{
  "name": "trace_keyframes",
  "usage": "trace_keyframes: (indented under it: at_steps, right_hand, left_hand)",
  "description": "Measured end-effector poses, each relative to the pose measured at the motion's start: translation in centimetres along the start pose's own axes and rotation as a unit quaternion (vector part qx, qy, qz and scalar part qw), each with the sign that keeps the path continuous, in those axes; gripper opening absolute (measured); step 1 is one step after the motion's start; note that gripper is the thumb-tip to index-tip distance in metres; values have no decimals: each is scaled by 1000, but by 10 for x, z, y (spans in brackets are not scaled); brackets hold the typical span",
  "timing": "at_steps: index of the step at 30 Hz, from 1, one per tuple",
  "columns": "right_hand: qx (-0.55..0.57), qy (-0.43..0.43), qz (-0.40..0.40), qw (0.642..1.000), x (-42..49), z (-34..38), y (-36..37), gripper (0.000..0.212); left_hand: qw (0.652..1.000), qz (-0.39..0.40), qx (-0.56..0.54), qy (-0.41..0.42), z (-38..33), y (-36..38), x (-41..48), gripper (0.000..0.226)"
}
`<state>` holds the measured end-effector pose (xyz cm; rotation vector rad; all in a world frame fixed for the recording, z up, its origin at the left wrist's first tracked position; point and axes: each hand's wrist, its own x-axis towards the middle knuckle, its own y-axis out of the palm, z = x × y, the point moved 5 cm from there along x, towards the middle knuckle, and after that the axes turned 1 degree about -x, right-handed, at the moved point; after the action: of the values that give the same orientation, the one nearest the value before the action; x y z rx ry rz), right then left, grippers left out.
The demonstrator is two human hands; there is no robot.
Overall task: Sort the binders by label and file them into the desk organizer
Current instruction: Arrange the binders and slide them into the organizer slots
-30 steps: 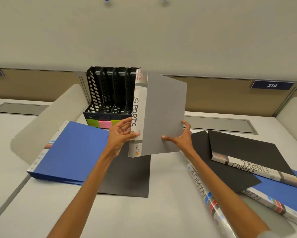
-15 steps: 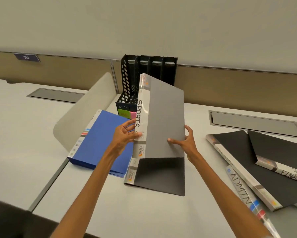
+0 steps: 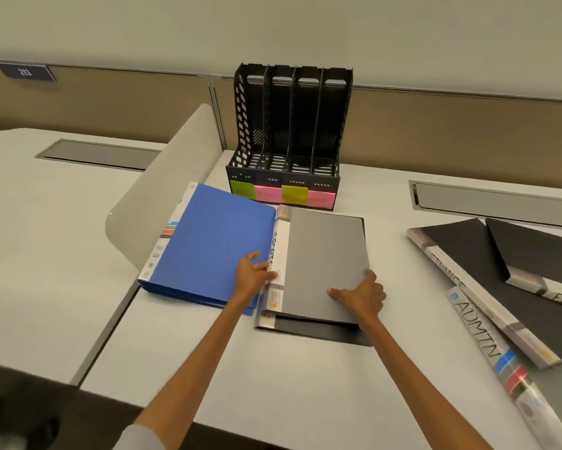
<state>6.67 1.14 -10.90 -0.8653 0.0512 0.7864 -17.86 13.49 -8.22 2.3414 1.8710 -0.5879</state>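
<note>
Desktop (image 3: 273,384) fills the near middle as a broad bare stretch, running from the front edge up to the binders. At the far left a neighbouring desk (image 3: 29,254) lies beyond a seam, and a curved divider (image 3: 162,203) stands between the two surfaces. A blue binder (image 3: 208,241) lies flat just right of the divider, its spine towards it and its near corner close to the seam. Behind it, against the back panel, stands the black organizer (image 3: 292,125) with four upright slots and a row of green and pink notes (image 3: 281,194) on its low front lip; a narrow strip of desktop separates the lip from the binders in front. The left hand (image 3: 252,276) reaches over the blue binder's right edge and pinches the spine of the grey SPORTS binder (image 3: 325,254), thumb on the lettered face. That binder lies nearly flat directly in front of the organizer, touching the blue binder on its left and resting on a black binder (image 3: 321,332) whose near edge sticks out beneath it. The right hand (image 3: 362,295) grips the SPORTS binder's near right corner, thumb on the cover and fingers curled round the edge. The hands are apart, with the binder's width between them. Open desktop separates this stack from the FINANCE binder (image 3: 467,248) and the ADMIN binder (image 3: 480,329), which overlap at the right edge of view.
</note>
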Motion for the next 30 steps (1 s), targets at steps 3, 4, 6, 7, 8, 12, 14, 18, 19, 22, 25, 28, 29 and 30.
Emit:
trace_keyframes:
  at_steps: [3, 4, 6, 7, 8, 12, 14, 18, 19, 22, 25, 28, 29, 30]
  right_hand:
    - [-49, -17, -18, 998, -6, 0, 4, 108]
    - [-66, -24, -22, 997, -8, -1, 5, 107]
    - [-95, -34, -22, 995, -12, -2, 8, 104]
    - [-108, -37, -21, 993, -14, -3, 9, 103]
    - [-119, -42, -20, 992, -15, -3, 10, 101]
    - [-142, -64, -15, 988, -16, -4, 10, 93]
    - [-141, -75, -11, 987, -15, -4, 8, 89]
    - [-97, -86, -6, 992, -14, -6, -1, 83]
    - [-84, -87, -11, 993, -13, -7, -6, 81]
    - [-50, -94, -31, 994, -9, -10, -24, 75]
    - [-30, -99, -49, 993, -1, -18, -48, 68]
    - [-33, -99, -80, 991, 8, -31, -80, 62]
    - [-34, -101, -93, 990, 10, -35, -92, 60]
    - [-34, -104, -107, 988, 12, -41, -104, 59]
  left_hand:
    - [999, -20, 30, 27, 4, 3, -1, 72]
    - [998, -24, 48, 38, 4, 4, -2, 72]
    - [996, -31, 71, 53, 4, 4, -5, 69]
    - [995, -34, 74, 56, 5, 4, -6, 67]
    - [995, -36, 76, 58, 5, 5, -8, 65]
    - [991, -49, 103, 72, 2, 7, -14, 61]
    - [984, -68, 135, 93, -2, 9, -18, 56]
    - [967, -113, 187, 134, -10, 17, -27, 44]
    - [965, -115, 188, 140, -11, 21, -29, 42]
    - [967, -109, 169, 158, -19, 38, -33, 39]
    - [971, -85, 143, 169, -27, 64, -35, 36]
    - [981, -41, 116, 153, -31, 100, -38, 33]
    - [982, -28, 115, 149, -32, 113, -39, 31]
    - [982, -17, 118, 147, -33, 127, -42, 31]
